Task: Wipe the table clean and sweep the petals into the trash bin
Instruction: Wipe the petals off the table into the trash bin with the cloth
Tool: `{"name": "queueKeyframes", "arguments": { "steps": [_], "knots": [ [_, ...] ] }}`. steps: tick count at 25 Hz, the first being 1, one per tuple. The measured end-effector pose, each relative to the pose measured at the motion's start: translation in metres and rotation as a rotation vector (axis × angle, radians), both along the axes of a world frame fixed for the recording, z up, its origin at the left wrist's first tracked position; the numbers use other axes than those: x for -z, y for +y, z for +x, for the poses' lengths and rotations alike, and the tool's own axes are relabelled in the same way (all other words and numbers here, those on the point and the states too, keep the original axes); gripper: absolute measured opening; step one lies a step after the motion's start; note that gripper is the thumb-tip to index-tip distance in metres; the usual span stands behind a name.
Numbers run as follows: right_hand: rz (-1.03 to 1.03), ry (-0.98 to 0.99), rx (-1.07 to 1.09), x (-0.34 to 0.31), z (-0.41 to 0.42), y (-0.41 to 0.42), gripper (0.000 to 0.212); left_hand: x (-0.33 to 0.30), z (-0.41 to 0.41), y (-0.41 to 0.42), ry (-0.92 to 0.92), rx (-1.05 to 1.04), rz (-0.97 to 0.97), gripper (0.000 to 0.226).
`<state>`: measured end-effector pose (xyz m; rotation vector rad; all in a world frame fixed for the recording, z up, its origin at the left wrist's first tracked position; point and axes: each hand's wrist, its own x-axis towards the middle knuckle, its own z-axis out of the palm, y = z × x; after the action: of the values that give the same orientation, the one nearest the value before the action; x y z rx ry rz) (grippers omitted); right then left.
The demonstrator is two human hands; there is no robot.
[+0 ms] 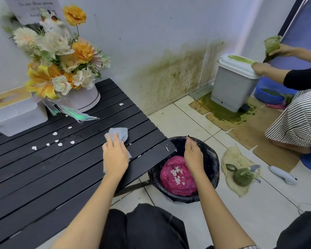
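Observation:
A black slatted table (43, 177) fills the left half of the view. Several white petals (55, 141) lie scattered on its slats, and one more petal (121, 104) sits near the far edge. My left hand (115, 157) presses a pale blue cloth (118, 134) flat on the table near its right edge. Just past that edge, on the floor, stands a round trash bin with a black liner (210, 159). Inside it a pink bag (176, 184) holds several white petals. My right hand (193, 155) grips the bin's far rim.
A bouquet in a round white box (61, 69) and a white tissue box (13, 112) stand at the table's back. Another person crouches at the right beside a grey pedal bin (232, 87). Green mess, cardboard, a dirty rag and spoons cover the floor tiles there.

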<state>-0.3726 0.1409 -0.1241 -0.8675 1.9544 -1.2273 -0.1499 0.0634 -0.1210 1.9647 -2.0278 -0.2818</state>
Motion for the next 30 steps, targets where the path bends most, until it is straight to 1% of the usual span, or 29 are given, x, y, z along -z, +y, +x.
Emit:
{"name": "queueKeyframes", "arguments": {
  "steps": [1, 2, 4, 5, 7, 8, 10, 11, 12, 13, 14, 15, 17, 19, 20, 21, 23, 25, 27, 29, 30],
  "knots": [
    [0.000, 0.002, 0.001, 0.000, 0.000, -0.001, 0.043, 0.004, -0.007, 0.004, -0.050, 0.017, 0.007, 0.036],
    [0.001, 0.000, 0.010, 0.000, -0.001, -0.001, 0.043, 0.006, -0.022, 0.008, -0.040, 0.014, -0.005, 0.038],
    [-0.002, 0.000, 0.038, 0.000, -0.004, -0.001, 0.044, -0.003, -0.061, 0.015, 0.052, 0.000, -0.012, 0.042],
    [-0.008, 0.005, 0.053, 0.000, -0.007, -0.001, 0.045, -0.005, -0.081, 0.019, 0.099, 0.039, -0.025, 0.044],
    [-0.019, 0.021, 0.089, -0.001, -0.012, 0.000, 0.045, -0.005, -0.117, 0.024, 0.198, 0.186, 0.017, 0.044],
    [-0.021, 0.026, 0.110, -0.002, -0.014, 0.000, 0.045, -0.010, -0.131, 0.026, 0.284, 0.257, 0.067, 0.042],
    [-0.017, 0.036, 0.143, -0.003, -0.017, 0.001, 0.045, -0.025, -0.145, 0.028, 0.545, 0.340, 0.194, 0.041],
    [-0.014, 0.040, 0.153, -0.004, -0.018, 0.002, 0.045, -0.033, -0.145, 0.027, 0.683, 0.324, 0.252, 0.042],
    [-0.013, 0.034, 0.159, -0.005, -0.018, 0.003, 0.045, -0.039, -0.141, 0.026, 0.777, 0.281, 0.269, 0.043],
    [-0.015, 0.021, 0.160, -0.007, -0.018, 0.003, 0.045, -0.043, -0.132, 0.023, 0.824, 0.218, 0.245, 0.043],
    [-0.015, 0.003, 0.156, -0.007, -0.016, 0.003, 0.045, -0.043, -0.119, 0.019, 0.812, 0.172, 0.171, 0.041],
    [-0.011, -0.012, 0.150, -0.008, -0.015, 0.004, 0.045, -0.038, -0.103, 0.017, 0.743, 0.149, 0.071, 0.036],
    [0.009, -0.025, 0.131, -0.008, -0.012, 0.005, 0.045, -0.024, -0.074, 0.017, 0.469, 0.129, -0.071, 0.027],
    [0.017, -0.042, 0.114, -0.007, -0.009, 0.006, 0.046, -0.008, -0.067, 0.023, 0.177, 0.125, -0.059, 0.033],
    [0.014, -0.047, 0.113, -0.006, -0.009, 0.005, 0.046, -0.005, -0.076, 0.029, 0.091, 0.115, -0.040, 0.039],
    [0.008, -0.047, 0.120, -0.005, -0.009, 0.005, 0.046, -0.001, -0.091, 0.035, 0.044, 0.119, -0.031, 0.044],
    [-0.005, -0.031, 0.147, -0.004, -0.011, 0.004, 0.046, 0.000, -0.124, 0.051, 0.036, 0.187, -0.037, 0.052],
    [-0.018, -0.017, 0.175, -0.005, -0.015, 0.004, 0.044, -0.002, -0.149, 0.062, 0.120, 0.308, -0.025, 0.052],
    [-0.013, -0.008, 0.196, -0.006, -0.017, 0.004, 0.044, -0.010, -0.159, 0.063, 0.234, 0.398, 0.055, 0.046],
    [-0.011, -0.016, 0.196, -0.003, -0.017, 0.004, 0.044, -0.020, -0.155, 0.051, 0.361, 0.393, 0.052, 0.042],
    [-0.009, -0.030, 0.188, -0.002, -0.016, 0.004, 0.045, -0.028, -0.147, 0.042, 0.415, 0.360, -0.009, 0.040]
  ]
}}
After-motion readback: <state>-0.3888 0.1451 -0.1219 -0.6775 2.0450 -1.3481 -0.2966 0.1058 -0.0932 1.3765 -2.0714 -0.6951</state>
